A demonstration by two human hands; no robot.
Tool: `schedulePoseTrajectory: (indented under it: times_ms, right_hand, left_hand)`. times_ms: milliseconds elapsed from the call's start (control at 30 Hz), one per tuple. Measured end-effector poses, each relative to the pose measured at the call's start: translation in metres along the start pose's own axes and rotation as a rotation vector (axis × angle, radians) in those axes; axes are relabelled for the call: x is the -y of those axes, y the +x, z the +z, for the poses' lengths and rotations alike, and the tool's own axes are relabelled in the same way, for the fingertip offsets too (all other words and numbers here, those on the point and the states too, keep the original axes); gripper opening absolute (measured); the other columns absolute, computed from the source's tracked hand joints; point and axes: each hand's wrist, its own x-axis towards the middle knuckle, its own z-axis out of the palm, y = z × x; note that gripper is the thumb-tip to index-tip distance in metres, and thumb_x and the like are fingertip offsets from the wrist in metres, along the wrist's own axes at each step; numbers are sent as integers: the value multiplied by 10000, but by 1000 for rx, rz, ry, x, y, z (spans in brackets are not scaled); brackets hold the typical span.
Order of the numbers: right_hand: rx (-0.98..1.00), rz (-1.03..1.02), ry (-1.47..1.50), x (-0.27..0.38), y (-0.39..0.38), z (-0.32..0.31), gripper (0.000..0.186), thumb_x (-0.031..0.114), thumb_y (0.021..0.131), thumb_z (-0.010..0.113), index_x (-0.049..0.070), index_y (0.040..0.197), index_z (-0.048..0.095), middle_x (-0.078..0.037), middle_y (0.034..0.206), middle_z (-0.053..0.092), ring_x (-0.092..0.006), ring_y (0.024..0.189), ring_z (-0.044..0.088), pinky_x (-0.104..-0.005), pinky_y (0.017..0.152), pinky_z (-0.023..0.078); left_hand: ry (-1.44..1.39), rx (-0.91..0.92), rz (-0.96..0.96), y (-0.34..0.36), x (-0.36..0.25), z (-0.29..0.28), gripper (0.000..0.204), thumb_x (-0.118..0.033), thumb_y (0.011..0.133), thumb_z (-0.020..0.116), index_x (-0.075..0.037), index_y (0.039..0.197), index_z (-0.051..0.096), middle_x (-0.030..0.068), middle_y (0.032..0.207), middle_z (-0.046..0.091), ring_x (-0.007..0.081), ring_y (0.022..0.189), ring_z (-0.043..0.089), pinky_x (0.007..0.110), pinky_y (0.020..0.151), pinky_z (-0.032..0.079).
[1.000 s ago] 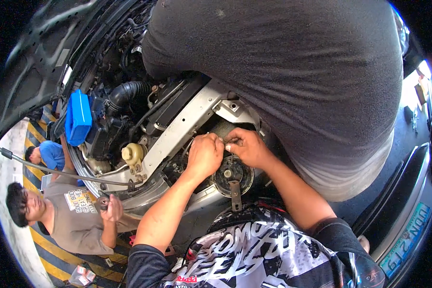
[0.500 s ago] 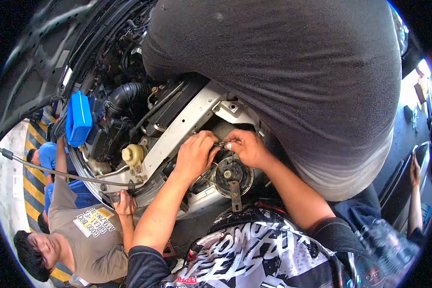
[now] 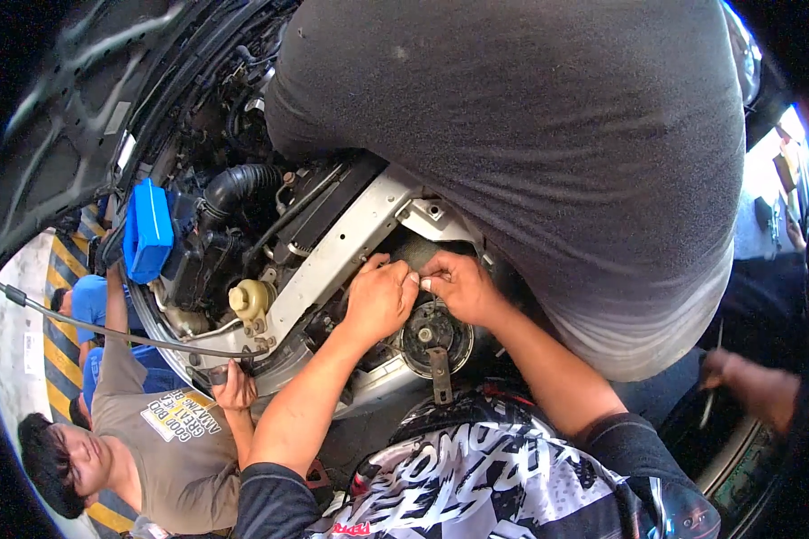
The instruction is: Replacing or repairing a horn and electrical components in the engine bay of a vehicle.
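Observation:
My left hand [image 3: 382,296] and my right hand [image 3: 457,286] meet with bent, pinching fingers inside the front corner of an engine bay, beside a pale metal crossmember [image 3: 351,242]. The fingertips hide whatever small thing they hold. Just below them sits a round black horn [image 3: 448,337] on a metal bracket. A cream plastic reservoir [image 3: 250,301] stands left of my left hand.
A large dark cloth cover [image 3: 512,108] fills the upper right. The raised hood [image 3: 54,117], its prop rod [image 3: 99,322] and a blue tray [image 3: 148,225] are at left. Co-workers are at lower left [image 3: 153,449] and in blue [image 3: 94,305]. Another person's blurred hand [image 3: 737,377] is at right.
My fingertips have parted slightly, then closed together again. The tan-shirted co-worker has leaned lower and reached toward the car. Another person's arm has appeared at right and swung downward.

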Motion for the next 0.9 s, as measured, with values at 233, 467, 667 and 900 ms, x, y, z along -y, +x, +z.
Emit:
schedulePoseTrajectory:
  times_ms: [233,467,667,900]
  right_hand:
    - [-21,76,18,6,0,-3,107,3,942,649,-23,1037,609,-49,944,652,-101,907,615,-293,818,513]
    - [-14,54,-45,-2,2,-6,147,34,906,684,-2,1036,627,-59,916,669,-126,852,628,-309,785,519]
    - [10,73,52,-16,4,-3,151,46,916,688,13,1055,639,-69,897,692,-142,840,653,-323,775,532]
    - [18,82,78,-15,3,-4,155,32,912,688,10,1056,635,-64,915,688,-140,847,650,-321,782,533]
  left_hand:
    - [-232,175,-319,3,-5,-19,280,-258,1025,548,7,985,630,220,1003,675,458,969,632,509,805,515]
    - [-211,-85,20,-1,1,-20,233,-154,916,683,-55,1100,579,162,1058,651,410,968,657,471,782,541]
    - [-117,3,134,4,10,-15,127,-71,888,697,-35,965,603,146,937,644,396,915,649,461,760,541]
    - [-123,-68,183,13,3,-4,185,-143,943,629,-20,853,525,182,848,602,423,854,612,533,752,503]
